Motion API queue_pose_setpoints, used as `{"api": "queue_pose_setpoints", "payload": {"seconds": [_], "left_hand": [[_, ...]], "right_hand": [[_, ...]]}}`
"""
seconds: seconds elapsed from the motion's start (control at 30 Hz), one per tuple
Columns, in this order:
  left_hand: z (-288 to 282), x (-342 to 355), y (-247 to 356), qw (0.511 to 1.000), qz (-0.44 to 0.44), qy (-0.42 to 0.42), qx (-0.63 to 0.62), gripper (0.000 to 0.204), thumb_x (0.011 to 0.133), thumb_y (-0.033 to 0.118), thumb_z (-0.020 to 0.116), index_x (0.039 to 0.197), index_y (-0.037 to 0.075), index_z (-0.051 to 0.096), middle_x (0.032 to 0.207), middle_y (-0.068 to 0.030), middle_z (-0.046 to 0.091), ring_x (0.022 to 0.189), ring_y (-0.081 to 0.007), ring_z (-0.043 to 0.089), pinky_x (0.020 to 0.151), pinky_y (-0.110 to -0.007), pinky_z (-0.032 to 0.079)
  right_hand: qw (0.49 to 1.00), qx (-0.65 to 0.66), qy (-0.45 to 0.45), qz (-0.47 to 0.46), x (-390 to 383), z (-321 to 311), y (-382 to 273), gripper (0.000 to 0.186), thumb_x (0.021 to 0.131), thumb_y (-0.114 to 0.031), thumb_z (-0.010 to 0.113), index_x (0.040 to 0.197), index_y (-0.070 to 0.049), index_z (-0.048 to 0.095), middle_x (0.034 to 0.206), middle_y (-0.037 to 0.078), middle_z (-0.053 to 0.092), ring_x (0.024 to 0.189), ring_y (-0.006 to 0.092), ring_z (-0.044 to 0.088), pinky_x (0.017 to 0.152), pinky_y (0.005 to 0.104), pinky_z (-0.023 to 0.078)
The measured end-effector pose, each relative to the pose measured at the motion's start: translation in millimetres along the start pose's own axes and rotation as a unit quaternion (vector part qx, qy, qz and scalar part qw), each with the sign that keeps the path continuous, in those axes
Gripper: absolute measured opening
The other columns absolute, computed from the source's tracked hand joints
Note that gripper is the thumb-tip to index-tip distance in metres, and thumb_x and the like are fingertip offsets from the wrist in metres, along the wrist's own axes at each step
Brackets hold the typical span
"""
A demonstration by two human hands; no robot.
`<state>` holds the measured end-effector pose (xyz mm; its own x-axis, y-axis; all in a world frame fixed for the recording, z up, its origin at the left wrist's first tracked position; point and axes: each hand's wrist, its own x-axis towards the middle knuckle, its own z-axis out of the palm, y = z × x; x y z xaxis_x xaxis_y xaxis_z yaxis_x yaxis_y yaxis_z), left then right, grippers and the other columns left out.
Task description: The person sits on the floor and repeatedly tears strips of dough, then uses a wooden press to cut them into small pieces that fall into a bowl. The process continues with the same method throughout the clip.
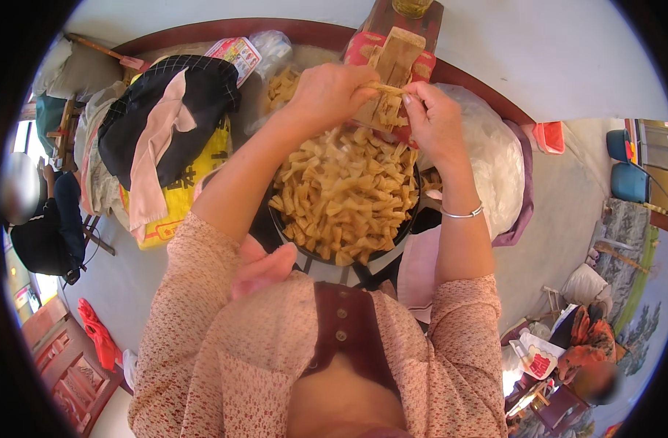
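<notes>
My left hand (334, 95) and my right hand (430, 117) both pinch a thin golden strip (385, 87) stretched between them. They are above a wooden board (398, 51), which rests on a red patterned cloth (421, 67); more pale golden strips (387, 109) lie on the board. Below my hands a large round dark pan (274, 219) is heaped with short, tan, frilled pieces (341, 197). More such pieces (279, 87) sit in a plastic bag behind my left wrist.
Dark cloths (122, 131) on a yellow bag (166, 226) lie left; clear plastic sheeting (491, 175) lies right. A jar (411, 6) stands at the back. A person (42, 226) is at far left, another person (582, 350) at lower right. A red basin (549, 137) sits beyond.
</notes>
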<state>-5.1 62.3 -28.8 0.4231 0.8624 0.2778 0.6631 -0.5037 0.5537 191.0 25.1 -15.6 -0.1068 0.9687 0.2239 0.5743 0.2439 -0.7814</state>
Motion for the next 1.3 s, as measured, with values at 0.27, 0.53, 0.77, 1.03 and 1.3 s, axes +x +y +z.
{"api": "queue_pose_setpoints", "payload": {"seconds": [0.27,0.53,0.77,1.03,1.3], "left_hand": [[2.7,6.8,-3.5,1.000,-0.026,0.002,0.007,0.023,0.083,0.032,0.062,0.099,0.015,0.066,0.080,-0.0118,0.066,0.075,-0.0345,0.063,0.065,-0.042,0.050],[9.7,7.8,-9.8,1.000,-0.030,0.006,-0.004,0.025,0.082,0.033,0.064,0.097,0.013,0.067,0.078,-0.0124,0.066,0.073,-0.0350,0.062,0.062,-0.042,0.049],[10.4,7.9,-9.9,0.999,-0.031,0.013,-0.005,0.025,0.082,0.032,0.065,0.098,0.013,0.067,0.077,-0.0136,0.065,0.073,-0.0352,0.062,0.062,-0.042,0.049],[7.6,8.3,-7.1,0.995,-0.089,-0.039,0.002,0.024,0.082,0.030,0.065,0.096,0.011,0.067,0.076,-0.0138,0.065,0.072,-0.0341,0.062,0.063,-0.041,0.049],[-13.6,-4.1,-23.0,0.705,-0.206,-0.123,-0.667,0.026,0.093,0.022,0.051,0.105,0.000,0.060,0.082,-0.0002,0.053,0.077,-0.0105,0.050,0.066,-0.026,0.043]], "right_hand": [[0.999,-0.028,0.041,-0.023,9.1,10.8,12.2,0.009,0.083,-0.009,0.059,0.086,-0.002,0.062,0.079,0.018,0.063,0.071,0.0335,0.061,0.064,0.0374,0.047],[0.999,-0.028,0.044,-0.007,11.6,14.6,14.9,0.009,0.082,-0.008,0.060,0.085,-0.001,0.063,0.076,0.018,0.064,0.068,0.0329,0.062,0.062,0.0368,0.048],[0.998,-0.020,0.053,0.010,10.9,16.9,11.8,0.010,0.083,-0.009,0.060,0.087,0.000,0.064,0.077,0.018,0.065,0.068,0.0301,0.063,0.063,0.0355,0.049],[0.992,-0.102,-0.029,0.063,16.1,19.7,22.7,0.016,0.082,-0.015,0.059,0.086,-0.001,0.065,0.075,0.018,0.065,0.068,0.0296,0.063,0.064,0.0352,0.049],[0.973,0.131,-0.182,0.061,-24.4,-2.8,-5.2,0.022,0.085,-0.022,0.061,0.082,0.000,0.065,0.068,0.011,0.063,0.061,0.0204,0.059,0.059,0.0316,0.047]]}}
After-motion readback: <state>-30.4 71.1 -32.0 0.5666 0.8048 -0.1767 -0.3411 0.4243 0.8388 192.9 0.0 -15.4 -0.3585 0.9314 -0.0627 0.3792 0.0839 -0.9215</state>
